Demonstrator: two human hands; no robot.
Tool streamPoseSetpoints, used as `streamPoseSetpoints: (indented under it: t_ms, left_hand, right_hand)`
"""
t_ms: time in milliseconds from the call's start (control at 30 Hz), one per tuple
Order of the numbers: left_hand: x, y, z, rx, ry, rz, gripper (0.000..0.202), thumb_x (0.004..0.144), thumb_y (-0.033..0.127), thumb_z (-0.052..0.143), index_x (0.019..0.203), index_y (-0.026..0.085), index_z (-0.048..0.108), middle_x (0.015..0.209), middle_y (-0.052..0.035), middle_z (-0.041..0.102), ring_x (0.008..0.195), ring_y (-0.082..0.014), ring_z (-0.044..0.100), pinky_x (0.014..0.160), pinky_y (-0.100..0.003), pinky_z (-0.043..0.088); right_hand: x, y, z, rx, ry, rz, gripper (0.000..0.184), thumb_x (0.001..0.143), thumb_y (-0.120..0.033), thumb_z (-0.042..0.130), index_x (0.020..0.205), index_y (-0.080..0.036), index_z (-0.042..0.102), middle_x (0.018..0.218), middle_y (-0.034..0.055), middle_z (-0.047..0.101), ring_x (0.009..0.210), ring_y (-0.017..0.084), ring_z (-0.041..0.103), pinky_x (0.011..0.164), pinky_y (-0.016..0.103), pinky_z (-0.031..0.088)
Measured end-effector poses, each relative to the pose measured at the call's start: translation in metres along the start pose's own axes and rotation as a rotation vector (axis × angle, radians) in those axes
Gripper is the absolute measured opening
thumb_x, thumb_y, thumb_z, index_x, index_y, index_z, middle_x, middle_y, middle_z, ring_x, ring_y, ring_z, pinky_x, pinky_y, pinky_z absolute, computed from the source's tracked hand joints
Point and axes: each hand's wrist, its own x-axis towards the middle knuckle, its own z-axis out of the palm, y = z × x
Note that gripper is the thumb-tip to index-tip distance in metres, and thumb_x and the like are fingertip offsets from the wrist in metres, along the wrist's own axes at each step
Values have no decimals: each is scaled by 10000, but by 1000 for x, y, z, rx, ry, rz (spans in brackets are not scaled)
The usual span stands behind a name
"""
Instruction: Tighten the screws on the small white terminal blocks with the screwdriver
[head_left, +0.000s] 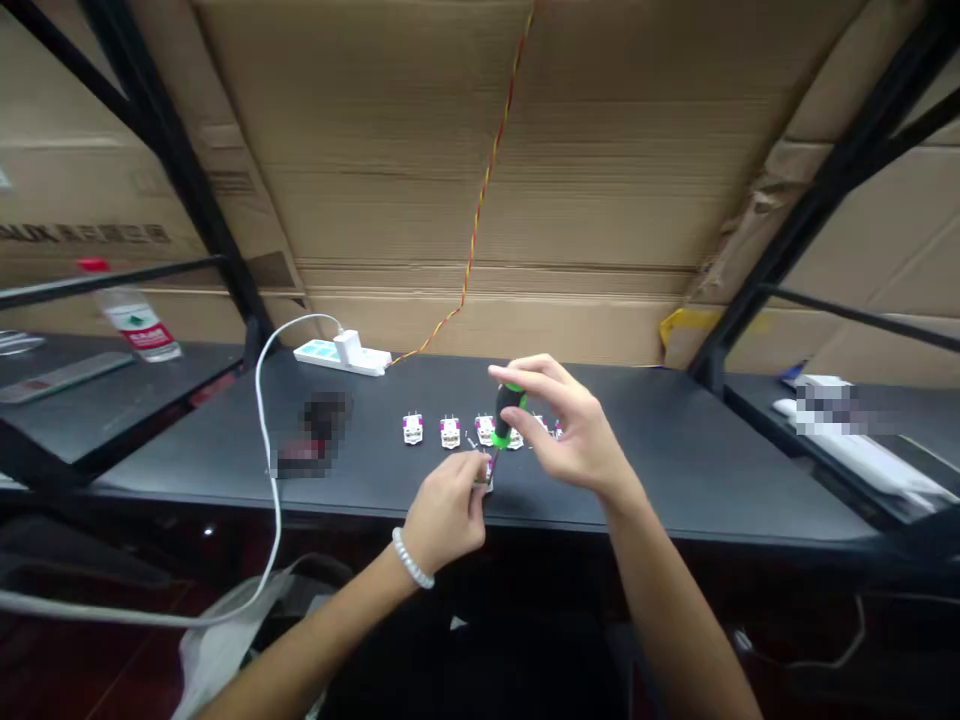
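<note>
My right hand is closed on a green and black screwdriver, fingers on its handle and the shaft pointing down. The tip meets a small white and purple part near the table's front edge. My left hand, a pale beaded bracelet at its wrist, pinches that part, and its fingers hide much of it. Behind the hands stand several similar white and purple parts in a row, among them one at the left end and another beside it. Tiny screw-like pieces lie between them.
A white power strip with a plugged-in charger sits at the back left; its white cable drops over the front edge. A blurred dark object lies on the left. Black shelf posts flank the dark table. A bottle stands farther left.
</note>
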Motion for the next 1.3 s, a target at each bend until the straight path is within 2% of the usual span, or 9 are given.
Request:
streamPoseSetpoints:
  t_ms: [67, 133, 267, 433, 767, 867, 967, 1167, 1300]
  left_hand:
    - [0, 0, 0, -19, 1, -11, 286, 846, 11, 549, 1034, 224, 585, 1055, -91, 729, 1009, -279, 712, 904, -414, 597]
    - [1, 0, -1, -36, 9, -24, 289, 836, 10, 563, 1025, 228, 589, 1054, -85, 732, 1015, -276, 716, 915, -412, 599]
    - [1, 0, -2, -65, 10, -22, 244, 841, 33, 601, 987, 227, 609, 1075, -83, 736, 1030, -276, 717, 936, -420, 605]
    - [1, -1, -2, -83, 26, -31, 165, 865, 60, 638, 871, 221, 607, 1190, -88, 752, 1110, -278, 725, 992, -429, 600]
    - [3, -1, -4, -105, 22, -50, 168, 866, 47, 641, 852, 214, 639, 1160, -79, 768, 1075, -266, 737, 984, -428, 607]
    - [2, 0, -2, -87, 33, -50, 182, 855, 34, 635, 866, 215, 647, 1154, -80, 764, 1076, -270, 732, 978, -428, 606]
    - [2, 0, 0, -78, 36, -45, 190, 854, 25, 624, 881, 211, 648, 1143, -82, 757, 1069, -272, 726, 965, -429, 603]
    - [1, -1, 2, -54, 35, -49, 202, 851, 11, 623, 875, 211, 628, 1142, -64, 752, 1059, -268, 721, 945, -429, 594]
    - [1, -1, 2, -41, 44, -46, 206, 852, 9, 624, 859, 215, 610, 1139, -59, 754, 1048, -263, 724, 941, -420, 596]
  right_hand:
    - [-1, 4, 2, 82, -41, 15, 425, 1062, -229, 549, 1472, -316, 619, 1345, 104, 686, 1214, 236, 694, 1053, 463, 599]
    - [-2, 8, 3, 149, -70, 25, 441, 1067, -239, 544, 1499, -313, 593, 1418, 113, 671, 1263, 249, 695, 1068, 471, 601]
    - [-4, 12, 4, 179, -79, 24, 427, 987, -259, 715, 1410, -293, 665, 1354, 113, 696, 1216, 268, 721, 1028, 463, 630]
    - [-1, 19, 6, 278, -119, 95, 412, 1036, -215, 612, 1443, -280, 613, 1429, 117, 659, 1198, 240, 755, 1012, 404, 643]
    - [4, 34, 8, 428, -169, 80, 398, 1054, -211, 576, 1446, -280, 577, 1467, 122, 647, 1263, 242, 728, 1016, 394, 635]
    - [2, 33, 8, 366, -138, 35, 387, 1039, -228, 621, 1424, -274, 599, 1364, 109, 686, 1165, 222, 755, 993, 398, 639]
    - [3, 32, 6, 202, -65, -8, 394, 983, -264, 729, 1369, -281, 657, 1245, 84, 692, 1027, 202, 748, 895, 390, 650]
    - [7, 31, 3, -9, 19, -82, 413, 891, -323, 853, 1280, -280, 721, 1121, 76, 679, 1000, 218, 678, 773, 339, 619]
    - [2, 27, 2, 3, 6, -95, 440, 927, -303, 809, 1349, -295, 688, 1129, 75, 674, 997, 218, 682, 826, 363, 614]
